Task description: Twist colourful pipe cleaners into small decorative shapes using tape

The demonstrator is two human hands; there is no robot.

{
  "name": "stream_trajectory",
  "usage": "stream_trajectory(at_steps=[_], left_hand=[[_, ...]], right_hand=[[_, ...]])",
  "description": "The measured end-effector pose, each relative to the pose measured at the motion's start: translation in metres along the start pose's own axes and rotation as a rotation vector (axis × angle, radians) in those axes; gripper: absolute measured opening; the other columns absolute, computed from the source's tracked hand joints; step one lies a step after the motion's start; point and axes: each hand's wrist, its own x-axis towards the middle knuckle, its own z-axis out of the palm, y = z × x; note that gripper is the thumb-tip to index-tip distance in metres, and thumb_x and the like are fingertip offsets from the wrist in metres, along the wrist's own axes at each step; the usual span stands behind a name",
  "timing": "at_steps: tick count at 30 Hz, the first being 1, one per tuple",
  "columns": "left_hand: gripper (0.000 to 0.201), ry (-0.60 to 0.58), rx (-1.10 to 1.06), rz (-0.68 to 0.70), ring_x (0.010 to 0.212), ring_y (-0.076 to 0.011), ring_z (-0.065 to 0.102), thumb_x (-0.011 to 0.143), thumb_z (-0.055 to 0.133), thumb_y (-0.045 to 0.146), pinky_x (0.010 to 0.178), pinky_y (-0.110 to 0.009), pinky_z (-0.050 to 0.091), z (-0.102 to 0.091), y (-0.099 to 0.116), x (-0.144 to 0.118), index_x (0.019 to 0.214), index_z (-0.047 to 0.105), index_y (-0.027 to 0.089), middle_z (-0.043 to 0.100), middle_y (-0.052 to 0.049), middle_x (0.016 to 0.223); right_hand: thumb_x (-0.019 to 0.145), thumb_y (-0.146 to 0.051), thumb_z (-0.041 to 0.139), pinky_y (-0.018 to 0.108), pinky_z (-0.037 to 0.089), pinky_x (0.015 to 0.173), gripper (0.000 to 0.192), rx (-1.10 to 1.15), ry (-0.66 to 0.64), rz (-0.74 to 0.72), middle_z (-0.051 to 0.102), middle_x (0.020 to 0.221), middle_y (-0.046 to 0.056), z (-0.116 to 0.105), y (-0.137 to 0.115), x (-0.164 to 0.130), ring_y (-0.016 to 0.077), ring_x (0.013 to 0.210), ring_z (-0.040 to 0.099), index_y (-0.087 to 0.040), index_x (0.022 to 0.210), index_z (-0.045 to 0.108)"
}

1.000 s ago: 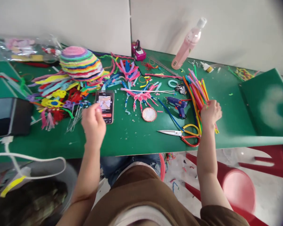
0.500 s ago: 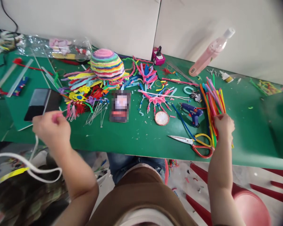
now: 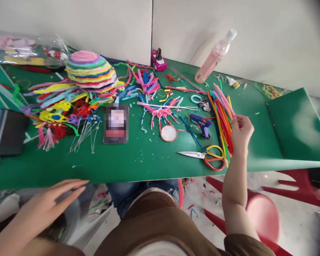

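Note:
My right hand [image 3: 242,131] is at the right of the green table, its fingers pinched on the end of a pink pipe cleaner [image 3: 226,103]. Beneath and beside it lies a loose bundle of pipe cleaners [image 3: 220,124] in orange, yellow, green and red. Scissors [image 3: 214,156] with one yellow and one red handle lie just left of the bundle, and a blue glue gun [image 3: 202,124] sits above them. My left hand [image 3: 60,199] hangs low at the table's front edge, fingers stretched out and holding nothing.
A striped, rainbow-coloured dome [image 3: 90,71] stands at the back left among pipe-cleaner pieces. A phone [image 3: 116,124], a small round dish [image 3: 169,133] and a pink pipe-cleaner piece [image 3: 160,112] lie mid-table. A pink bottle [image 3: 216,57] leans at the back wall. A red stool [image 3: 264,217] is below.
My left hand has opened from a fist and dropped toward the table's front edge. My right hand stays at the pipe cleaners, slightly higher on the bundle. The view has swung right.

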Motion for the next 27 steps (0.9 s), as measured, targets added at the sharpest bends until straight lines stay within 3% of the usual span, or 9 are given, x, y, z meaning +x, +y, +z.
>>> stream_trajectory(at_steps=[3,6,8,11,13,15,18,24,27], left_hand=[[0.018,0.063,-0.243,0.078,0.067,-0.0155,0.072,0.086,0.06,0.044,0.064,-0.025,0.06,0.012,0.076,0.041,0.094,0.075,0.036,0.077,0.007,0.082],[0.025,0.288,-0.576,0.24,0.064,-0.0133,0.069,0.088,0.063,0.04,0.06,-0.025,0.056,0.039,0.152,0.087,0.103,0.074,0.025,0.077,-0.003,0.086],[0.033,0.161,-0.843,0.348,0.076,-0.0155,0.071,0.089,0.061,0.045,0.057,-0.024,0.054,0.06,0.19,0.115,0.111,0.072,0.023,0.076,-0.008,0.103],[0.038,-0.007,-1.082,0.474,0.095,-0.0194,0.07,0.083,0.066,0.054,0.075,-0.03,0.057,0.081,0.222,0.145,0.099,0.074,0.021,0.075,-0.008,0.104],[0.037,-0.059,-1.157,0.434,0.094,-0.0188,0.069,0.081,0.068,0.056,0.085,-0.033,0.055,0.087,0.226,0.158,0.086,0.072,0.019,0.074,-0.005,0.095],[0.038,-0.052,-1.288,0.375,0.085,-0.0159,0.068,0.08,0.068,0.057,0.081,-0.031,0.055,0.086,0.221,0.168,0.08,0.068,0.019,0.071,-0.002,0.083],[0.034,-0.01,-1.455,0.282,0.071,-0.0106,0.065,0.087,0.062,0.053,0.077,-0.028,0.055,0.079,0.205,0.182,0.08,0.061,0.02,0.061,0.003,0.068],[0.031,-0.057,-1.511,0.253,0.056,-0.0065,0.053,0.08,0.072,0.049,0.06,-0.021,0.05,0.077,0.19,0.193,0.078,0.063,0.019,0.051,0.005,0.059],[0.035,-0.23,-1.441,0.316,0.054,-0.0068,0.052,0.078,0.073,0.052,0.056,-0.021,0.048,0.083,0.189,0.189,0.078,0.066,0.018,0.052,0.004,0.057]], right_hand=[[0.087,-0.032,0.057,0.027,0.039,0.056,0.015,0.115,-0.066,-0.12,0.061,0.063,-0.001,-0.01,-0.046,-0.027,0.0115,0.053,0.052,-0.02,0.091,0.065],[0.09,-0.037,0.054,0.025,0.038,0.052,0.019,0.265,-0.278,-0.192,0.061,0.064,-0.003,-0.005,-0.093,-0.066,0.0093,0.051,0.049,-0.022,0.094,0.064],[0.092,-0.037,0.052,0.023,0.036,0.05,0.019,0.376,-0.449,-0.18,0.06,0.063,-0.004,0.01,-0.117,-0.092,0.0074,0.049,0.046,-0.021,0.093,0.063],[0.093,-0.038,0.05,0.022,0.038,0.051,0.02,0.502,-0.645,-0.192,0.06,0.063,-0.004,0.041,-0.138,-0.117,0.0065,0.049,0.047,-0.021,0.09,0.061],[0.094,-0.039,0.049,0.022,0.04,0.053,0.02,0.542,-0.737,-0.207,0.059,0.063,-0.005,0.058,-0.143,-0.123,0.0068,0.051,0.049,-0.022,0.09,0.06],[0.09,-0.036,0.057,0.022,0.041,0.052,0.018,0.567,-0.81,-0.224,0.059,0.066,-0.006,0.067,-0.141,-0.122,0.0072,0.052,0.051,-0.024,0.102,0.058],[0.085,-0.034,0.065,0.021,0.047,0.052,0.034,0.684,-0.888,-0.186,0.063,0.079,-0.005,0.066,-0.13,-0.114,0.0072,0.055,0.057,-0.027,0.116,0.053],[0.078,-0.037,0.074,0.027,0.051,0.058,0.016,0.943,-0.894,-0.142,0.064,0.07,-0.002,0.057,-0.093,-0.105,0.0106,0.06,0.061,-0.024,0.082,0.065],[0.073,-0.046,0.077,0.026,0.048,0.054,0.023,1.09,-0.719,-0.087,0.058,0.063,-0.004,0.067,-0.091,-0.101,0.0106,0.057,0.055,-0.026,0.074,0.065]])
